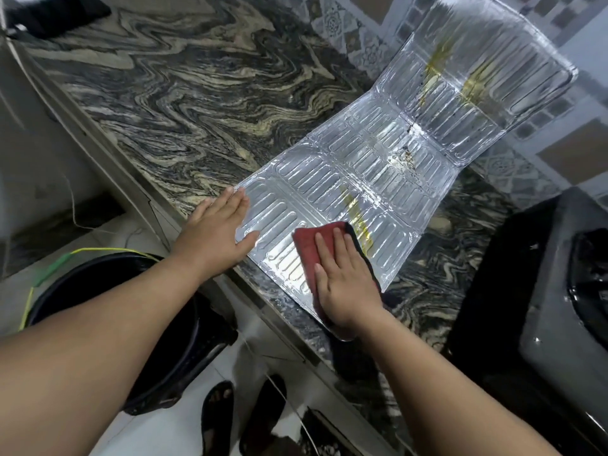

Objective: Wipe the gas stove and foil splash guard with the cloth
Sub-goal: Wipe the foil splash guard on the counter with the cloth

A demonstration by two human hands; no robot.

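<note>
The silver foil splash guard (378, 153) lies unfolded across the marble counter, its far panel leaning up against the tiled wall. Yellow-brown grease streaks mark its middle and far panels. My left hand (217, 235) rests flat, fingers spread, on the guard's near left corner. My right hand (345, 281) presses flat on a dark red cloth (306, 245) on the guard's near panel. The black gas stove (533, 291) sits at the right edge, partly cut off.
The swirled marble counter (184, 103) stretches away to the left and back. A black bucket (138, 324) with a yellow-green handle stands on the floor under my left forearm. Sandalled feet (240, 419) show on the white floor tiles. A dark object (49, 14) lies at the far left corner.
</note>
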